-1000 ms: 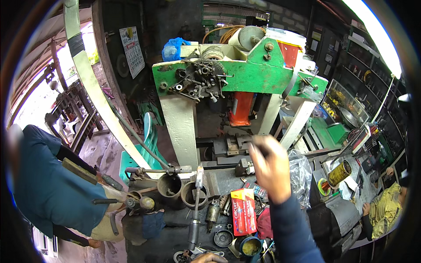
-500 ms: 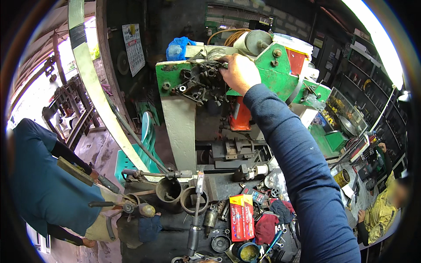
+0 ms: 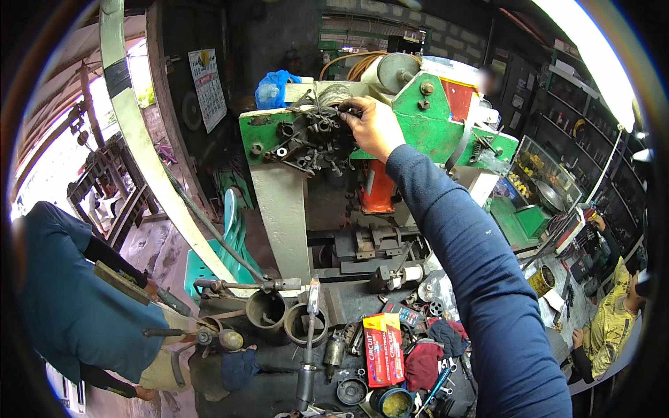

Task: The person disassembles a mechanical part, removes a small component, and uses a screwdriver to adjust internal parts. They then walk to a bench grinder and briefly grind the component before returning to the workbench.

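My right hand (image 3: 371, 127) reaches up to a dark, greasy cluster of metal parts (image 3: 313, 139) on the front of a green press crossbeam (image 3: 428, 132). Its fingers are closed at the cluster's right side, and what they hold is too hidden to name. A blue bag (image 3: 275, 89) and a metal roller (image 3: 397, 73) sit at the beam's top. An orange cylinder (image 3: 375, 188) hangs beneath it. My left hand is not visible.
The dark bench below holds metal pots (image 3: 265, 310), a red-yellow box (image 3: 383, 352), tools and rags (image 3: 421, 366). Teal stacked chairs (image 3: 233, 247) stand left. A person in teal (image 3: 83, 306) is at left, another in yellow (image 3: 603, 334) at right.
My right hand has moved up from above the bench to the metal cluster on the beam. My left hand, partly visible at the lower edge earlier, has left view.
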Available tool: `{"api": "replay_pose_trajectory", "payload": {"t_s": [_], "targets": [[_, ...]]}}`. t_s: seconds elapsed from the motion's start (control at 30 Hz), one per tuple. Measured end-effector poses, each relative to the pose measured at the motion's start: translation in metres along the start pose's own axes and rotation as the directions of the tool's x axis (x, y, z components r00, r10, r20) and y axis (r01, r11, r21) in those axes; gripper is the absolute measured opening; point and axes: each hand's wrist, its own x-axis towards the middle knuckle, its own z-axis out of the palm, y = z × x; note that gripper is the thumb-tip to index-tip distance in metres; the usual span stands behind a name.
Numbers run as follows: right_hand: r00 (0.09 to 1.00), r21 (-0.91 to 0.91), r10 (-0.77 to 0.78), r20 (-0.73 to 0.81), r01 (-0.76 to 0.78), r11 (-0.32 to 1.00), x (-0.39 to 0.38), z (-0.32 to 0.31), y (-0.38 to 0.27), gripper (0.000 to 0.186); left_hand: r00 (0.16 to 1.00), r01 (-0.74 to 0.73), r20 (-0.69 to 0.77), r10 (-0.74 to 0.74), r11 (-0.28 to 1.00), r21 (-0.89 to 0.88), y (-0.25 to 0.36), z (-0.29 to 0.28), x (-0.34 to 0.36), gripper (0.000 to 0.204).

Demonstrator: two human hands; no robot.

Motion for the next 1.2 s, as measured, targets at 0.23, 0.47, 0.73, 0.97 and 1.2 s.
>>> {"api": "replay_pose_trajectory", "payload": {"t_s": [0.23, 0.47, 0.73, 0.97, 1.2], "targets": [[0.993, 0.13, 0.111, 0.027, -0.114, 0.985, -0.004, 0.003, 0.001, 0.023, 1.0, 0.009, -0.001, -0.009, 1.0, -0.01, -0.001, 0.001, -0.001, 0.036], [0.999, -0.125, -0.011, 0.038, 0.016, 0.992, -0.004, 0.004, -0.005, 0.032, 1.0, 0.004, 0.01, -0.004, 1.0, -0.022, 0.0, -0.001, 0.001, 0.035], [0.998, -0.08, 0.058, -0.001, -0.058, 0.995, 0.001, 0.002, -0.007, 0.023, 0.997, -0.074, 0.0, 0.074, 0.997, 0.003, -0.001, -0.003, 0.005, 0.035], [0.998, -0.072, 0.063, -0.028, -0.065, 0.995, 0.003, 0.002, 0.0, 0.027, 0.999, -0.037, 0.014, 0.037, 0.999, -0.01, -0.001, -0.005, 0.005, 0.035], [0.983, 0.182, 0.172, -0.068, -0.157, 0.971, 0.007, 0.009, -0.001, 0.026, 1.0, -0.027, 0.014, 0.027, 0.999, -0.018, 0.0, -0.005, 0.006, 0.035]]}}
